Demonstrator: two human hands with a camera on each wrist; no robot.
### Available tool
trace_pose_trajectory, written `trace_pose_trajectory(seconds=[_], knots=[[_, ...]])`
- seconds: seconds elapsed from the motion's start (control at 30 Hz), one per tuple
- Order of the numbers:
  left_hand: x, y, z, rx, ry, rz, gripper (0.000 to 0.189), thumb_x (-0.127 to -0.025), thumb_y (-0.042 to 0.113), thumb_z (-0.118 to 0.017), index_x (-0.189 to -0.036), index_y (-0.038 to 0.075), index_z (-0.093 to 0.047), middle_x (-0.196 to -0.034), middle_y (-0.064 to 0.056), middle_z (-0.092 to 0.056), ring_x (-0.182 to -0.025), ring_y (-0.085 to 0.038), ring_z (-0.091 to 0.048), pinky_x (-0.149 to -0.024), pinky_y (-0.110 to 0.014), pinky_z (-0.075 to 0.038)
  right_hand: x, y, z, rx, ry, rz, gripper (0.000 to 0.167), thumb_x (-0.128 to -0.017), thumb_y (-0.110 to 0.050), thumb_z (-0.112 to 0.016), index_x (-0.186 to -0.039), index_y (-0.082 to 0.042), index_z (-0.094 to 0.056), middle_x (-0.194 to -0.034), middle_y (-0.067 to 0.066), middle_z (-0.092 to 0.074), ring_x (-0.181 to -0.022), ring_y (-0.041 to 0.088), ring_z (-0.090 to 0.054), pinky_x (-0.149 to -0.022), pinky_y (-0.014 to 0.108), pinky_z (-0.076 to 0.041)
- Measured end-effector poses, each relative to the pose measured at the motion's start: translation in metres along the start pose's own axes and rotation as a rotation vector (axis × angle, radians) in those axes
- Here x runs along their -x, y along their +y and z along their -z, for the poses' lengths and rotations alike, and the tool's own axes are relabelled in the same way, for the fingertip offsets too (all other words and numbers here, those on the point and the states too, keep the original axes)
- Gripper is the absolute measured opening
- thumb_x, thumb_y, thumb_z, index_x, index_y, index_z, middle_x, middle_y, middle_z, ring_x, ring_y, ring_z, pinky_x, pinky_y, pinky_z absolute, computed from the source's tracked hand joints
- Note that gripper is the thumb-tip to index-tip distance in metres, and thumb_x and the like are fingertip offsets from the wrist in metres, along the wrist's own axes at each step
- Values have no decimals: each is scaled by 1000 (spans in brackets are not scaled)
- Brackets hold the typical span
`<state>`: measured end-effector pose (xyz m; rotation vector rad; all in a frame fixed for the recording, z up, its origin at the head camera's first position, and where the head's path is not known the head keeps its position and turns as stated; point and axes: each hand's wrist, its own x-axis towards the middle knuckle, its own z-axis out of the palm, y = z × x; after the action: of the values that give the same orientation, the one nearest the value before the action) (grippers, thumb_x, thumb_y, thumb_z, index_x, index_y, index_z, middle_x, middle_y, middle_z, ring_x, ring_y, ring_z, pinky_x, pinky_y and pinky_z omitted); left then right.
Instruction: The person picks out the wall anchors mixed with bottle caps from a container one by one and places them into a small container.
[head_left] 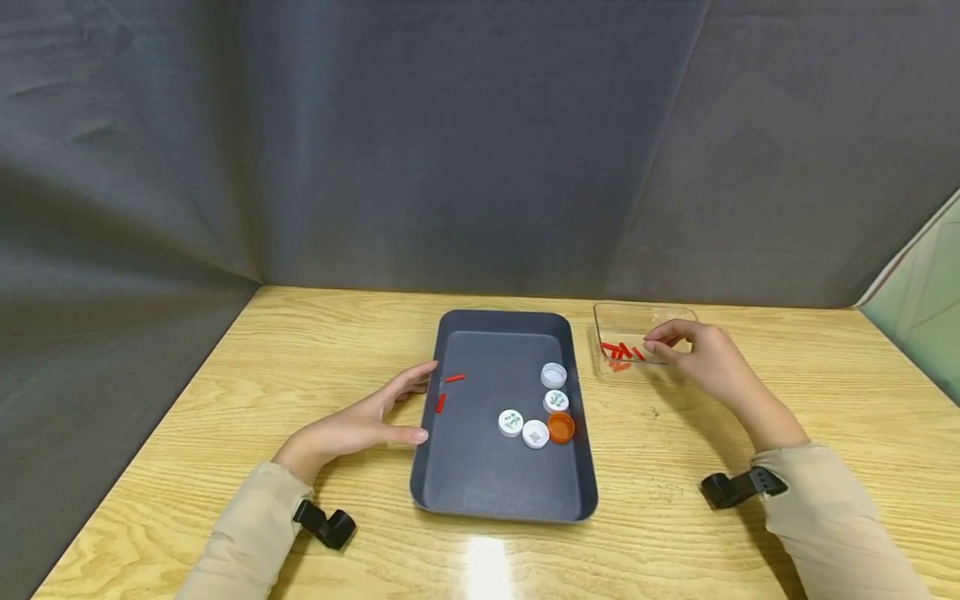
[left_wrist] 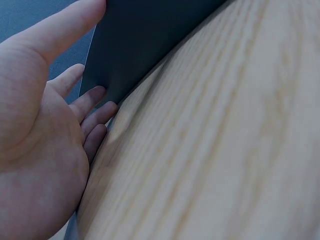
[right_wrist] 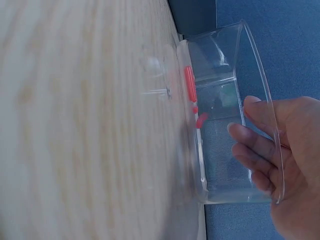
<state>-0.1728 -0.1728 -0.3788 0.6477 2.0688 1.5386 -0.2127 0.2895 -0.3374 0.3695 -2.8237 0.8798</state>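
Note:
My left hand [head_left: 363, 421] rests at the left edge of a dark grey tray [head_left: 495, 492], thumb and fingers spread along its rim. In the left wrist view the fingers [left_wrist: 92, 117] lie against the tray's outer wall. My right hand [head_left: 708, 354] is over a clear rectangular container [head_left: 622, 312], its fingers bent loosely. The right wrist view shows the thumb and fingertips apart, with nothing visible between them. Several small red sticks [head_left: 626, 350] lie at the container's bottom. Inside the tray are two more red sticks, one [head_left: 455, 378] above the other [head_left: 440, 403], by the left wall.
Toward the tray's right side sit an orange cap [head_left: 561, 428] and several white caps [head_left: 536, 434], some with printed marks. The tray and container stand on a wood-grain table [head_left: 337, 333]. Dark cloth [head_left: 465, 150] hangs behind the table and along the left.

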Motion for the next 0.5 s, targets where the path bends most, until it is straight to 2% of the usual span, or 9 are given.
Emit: trace_pose_trajectory(seconds=[0.17,0.3,0.4,0.5], knots=[[0,2,-1,0,-3,-4,91,-89,22,-76,-159,27,-19,-157,-7,-26,-143,-28,-23,-115,-59,-12,2,-1,1,-17,-9,14,21,-98,-23,-65,-106,-5,-72,-105,14,-69,-86,25,-57,-68,34,-41],[0,3,-2,-8,-4,-9,91,-89,23,-76,-159,25,-18,-158,-8,-26,-143,-29,-23,-115,-59,-11,2,-2,2,-38,-9,47,21,-99,-19,-64,-108,-3,-72,-108,16,-69,-94,28,-59,-80,45,-43],[0,4,-2,-14,-1,-11,91,-89,23,-76,-159,25,-18,-157,-8,-26,-143,-29,-23,-115,-59,-11,1,-5,5,-46,2,79,21,-99,-18,-62,-108,-1,-71,-110,17,-68,-100,31,-59,-87,54,-41],[0,4,-3,-13,-1,-12,91,-89,22,-76,-159,26,-18,-157,-7,-26,-143,-28,-23,-115,-58,-12,2,-8,11,-42,31,110,20,-100,-19,-62,-108,-3,-71,-109,16,-69,-100,26,-60,-88,51,-41]])
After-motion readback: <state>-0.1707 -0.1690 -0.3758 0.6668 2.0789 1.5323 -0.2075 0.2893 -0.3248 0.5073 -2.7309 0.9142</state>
